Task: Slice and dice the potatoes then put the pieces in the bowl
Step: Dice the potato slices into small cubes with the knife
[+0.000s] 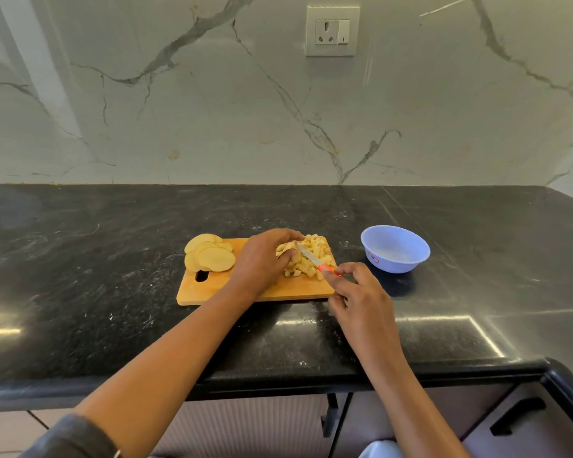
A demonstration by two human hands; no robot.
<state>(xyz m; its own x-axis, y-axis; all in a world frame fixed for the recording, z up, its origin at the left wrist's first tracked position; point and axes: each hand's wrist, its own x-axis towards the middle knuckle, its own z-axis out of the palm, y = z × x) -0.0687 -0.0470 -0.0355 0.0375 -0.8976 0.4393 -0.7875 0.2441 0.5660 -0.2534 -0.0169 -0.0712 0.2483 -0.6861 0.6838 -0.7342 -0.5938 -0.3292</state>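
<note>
Left hand (262, 259) curls over potato pieces (286, 248) mid cutting board (278, 290), pinning them for the cut. Right hand (354, 292) pinches the red-handled knife (308, 256), blade across the dice pile (315, 242). Uncut slices (212, 257) wait at board's far-left. Blue bowl (397, 264) sits right on the table (113, 259) and looks empty.

Black speckled stone bench (113, 259), glossy, with light glare near the front edge. White marble wall (212, 110) behind it, grey-veined. Wall socket with switch (332, 30) mounted high, centre-right. Cabinet fronts (245, 424) below the bench, with black handles (516, 416).
</note>
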